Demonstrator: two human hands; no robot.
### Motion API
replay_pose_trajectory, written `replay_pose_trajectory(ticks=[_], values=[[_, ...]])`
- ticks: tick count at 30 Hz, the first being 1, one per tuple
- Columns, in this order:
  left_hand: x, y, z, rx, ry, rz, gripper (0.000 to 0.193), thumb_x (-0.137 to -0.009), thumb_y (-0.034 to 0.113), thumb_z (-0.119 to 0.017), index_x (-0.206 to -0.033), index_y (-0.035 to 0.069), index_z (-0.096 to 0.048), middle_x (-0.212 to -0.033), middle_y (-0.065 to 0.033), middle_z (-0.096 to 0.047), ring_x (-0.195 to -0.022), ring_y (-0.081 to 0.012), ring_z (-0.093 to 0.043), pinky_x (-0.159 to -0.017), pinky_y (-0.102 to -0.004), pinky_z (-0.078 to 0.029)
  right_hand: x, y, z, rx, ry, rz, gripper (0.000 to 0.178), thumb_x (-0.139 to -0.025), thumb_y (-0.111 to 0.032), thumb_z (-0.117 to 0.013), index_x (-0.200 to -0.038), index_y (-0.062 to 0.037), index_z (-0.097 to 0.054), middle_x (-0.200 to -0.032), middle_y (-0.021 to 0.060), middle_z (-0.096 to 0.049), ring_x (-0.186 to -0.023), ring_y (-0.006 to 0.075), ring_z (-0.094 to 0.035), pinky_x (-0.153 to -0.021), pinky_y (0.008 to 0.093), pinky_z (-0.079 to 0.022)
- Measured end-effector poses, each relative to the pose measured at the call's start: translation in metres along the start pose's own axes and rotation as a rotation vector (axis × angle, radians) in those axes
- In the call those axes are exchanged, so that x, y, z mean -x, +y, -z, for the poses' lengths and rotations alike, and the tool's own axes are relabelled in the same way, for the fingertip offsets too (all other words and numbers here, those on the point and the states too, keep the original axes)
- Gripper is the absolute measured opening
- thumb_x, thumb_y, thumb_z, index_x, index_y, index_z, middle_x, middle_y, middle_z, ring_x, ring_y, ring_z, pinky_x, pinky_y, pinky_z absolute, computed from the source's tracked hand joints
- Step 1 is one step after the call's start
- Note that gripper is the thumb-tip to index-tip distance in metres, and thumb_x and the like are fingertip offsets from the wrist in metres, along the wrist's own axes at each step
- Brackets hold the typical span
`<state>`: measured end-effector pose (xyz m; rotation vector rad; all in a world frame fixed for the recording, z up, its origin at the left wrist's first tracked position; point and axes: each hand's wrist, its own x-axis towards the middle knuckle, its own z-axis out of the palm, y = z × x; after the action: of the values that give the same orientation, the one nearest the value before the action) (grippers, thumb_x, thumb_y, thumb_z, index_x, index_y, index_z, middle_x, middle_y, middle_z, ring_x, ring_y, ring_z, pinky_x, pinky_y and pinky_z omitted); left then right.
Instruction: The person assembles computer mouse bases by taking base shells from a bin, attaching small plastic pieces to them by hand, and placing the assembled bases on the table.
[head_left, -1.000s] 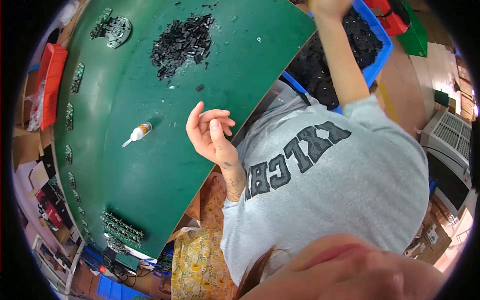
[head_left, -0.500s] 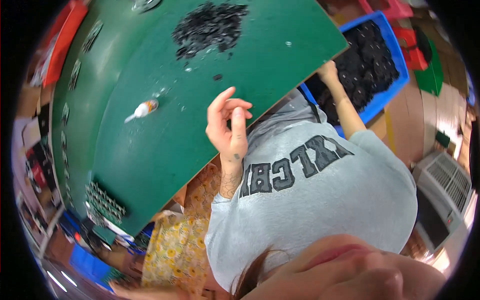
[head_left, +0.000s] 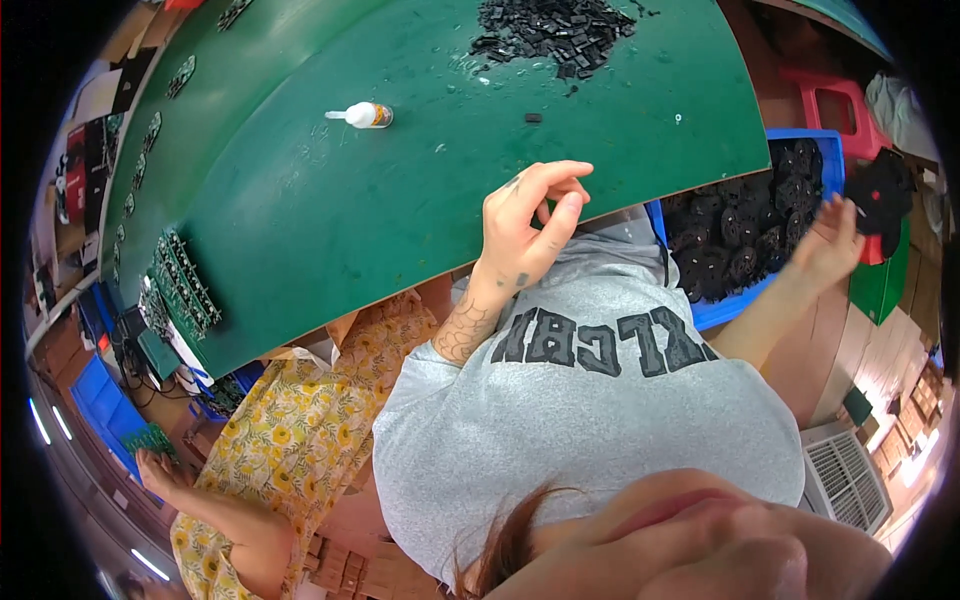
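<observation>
My left hand [head_left: 535, 215] hovers by the near edge of the green table [head_left: 400, 210], empty, its fingers loosely bent and the thumb apart. My right hand [head_left: 832, 242] is stretched out past the right side of a blue bin [head_left: 735, 308] filled with black round parts [head_left: 735, 225]. Its fingers are bent and spread, close to a black object [head_left: 880, 200] above something red; I see nothing clearly held. On the table lie a heap of small black pieces [head_left: 555, 35], a single black piece [head_left: 533, 118] and a white nozzle bottle [head_left: 365, 115] on its side.
Racked circuit boards [head_left: 185, 285] stand at the table's left end, with several more along its far edge. A co-worker's hand [head_left: 155, 472] holds a green board [head_left: 150, 440] at lower left. A red stool [head_left: 840, 100] and green box [head_left: 882, 280] stand beyond the bin.
My right hand has moved from the bin's left edge, beside the table, across to its right side. The left hand stays raised near the table edge. The whole view has shifted.
</observation>
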<state>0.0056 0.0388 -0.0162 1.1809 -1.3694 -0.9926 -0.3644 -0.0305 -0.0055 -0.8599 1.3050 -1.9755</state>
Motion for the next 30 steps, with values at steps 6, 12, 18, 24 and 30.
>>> replay_pose_trajectory(ticks=[6, 12, 18, 24, 30], values=[[0.008, -0.003, 0.004, 0.156, 0.067, 0.061, 0.034, -0.081, 0.015, -0.058, -0.111, 0.000, -0.054, -0.084, -0.0067, -0.061, -0.067, -0.0101, -0.056, -0.057, -0.0214, -0.044, 0.143, 0.020, -0.140, 0.060, -0.768, -0.680, 0.016, -0.073, 0.001, -0.066, -0.086, -0.0001, -0.057, -0.077, 0.0105, -0.064, -0.068, 0.0168, -0.063, -0.062, 0.0263, -0.051], [0.019, -0.013, 0.001, 0.470, 0.618, 0.017, 0.027, -0.082, 0.011, -0.051, -0.107, 0.000, -0.050, -0.096, -0.0077, -0.057, -0.084, -0.0162, -0.056, -0.074, -0.0289, -0.047, 0.145, 0.009, -0.180, 0.007, -1.198, -0.620, 0.029, -0.070, -0.001, -0.071, -0.097, 0.0019, -0.061, -0.080, 0.0064, -0.063, -0.071, 0.0118, -0.061, -0.065, 0.0223, -0.050], [0.011, -0.008, 0.002, 0.703, 0.760, 0.021, 0.036, -0.082, 0.013, -0.049, -0.116, 0.000, -0.044, -0.101, -0.0097, -0.055, -0.088, -0.0189, -0.057, -0.075, -0.0313, -0.049, 0.126, 0.036, -0.219, 0.574, -1.249, 0.098, 0.024, -0.069, -0.005, -0.069, -0.093, -0.0024, -0.063, -0.078, 0.0035, -0.057, -0.062, 0.0091, -0.053, -0.056, 0.0217, -0.043], [0.014, -0.010, 0.005, 0.733, 0.688, 0.036, 0.036, -0.083, 0.010, -0.048, -0.116, -0.001, -0.044, -0.102, -0.0103, -0.055, -0.090, -0.0189, -0.056, -0.077, -0.0317, -0.049, 0.119, 0.041, -0.234, 0.686, -1.328, 0.136, 0.016, -0.068, -0.007, -0.069, -0.081, -0.0001, -0.061, -0.074, 0.0047, -0.054, -0.057, 0.0112, -0.049, -0.054, 0.0240, -0.043], [0.013, -0.012, 0.004, 0.712, 0.672, 0.038, 0.032, -0.083, 0.011, -0.048, -0.113, -0.001, -0.046, -0.101, -0.0097, -0.056, -0.087, -0.0177, -0.057, -0.075, -0.0304, -0.049, 0.116, 0.041, -0.244, 0.737, -1.453, 0.191, 0.015, -0.069, -0.013, -0.067, -0.073, -0.0004, -0.060, -0.072, 0.0092, -0.058, -0.067, 0.0245, -0.057, -0.064, 0.0332, -0.047]])
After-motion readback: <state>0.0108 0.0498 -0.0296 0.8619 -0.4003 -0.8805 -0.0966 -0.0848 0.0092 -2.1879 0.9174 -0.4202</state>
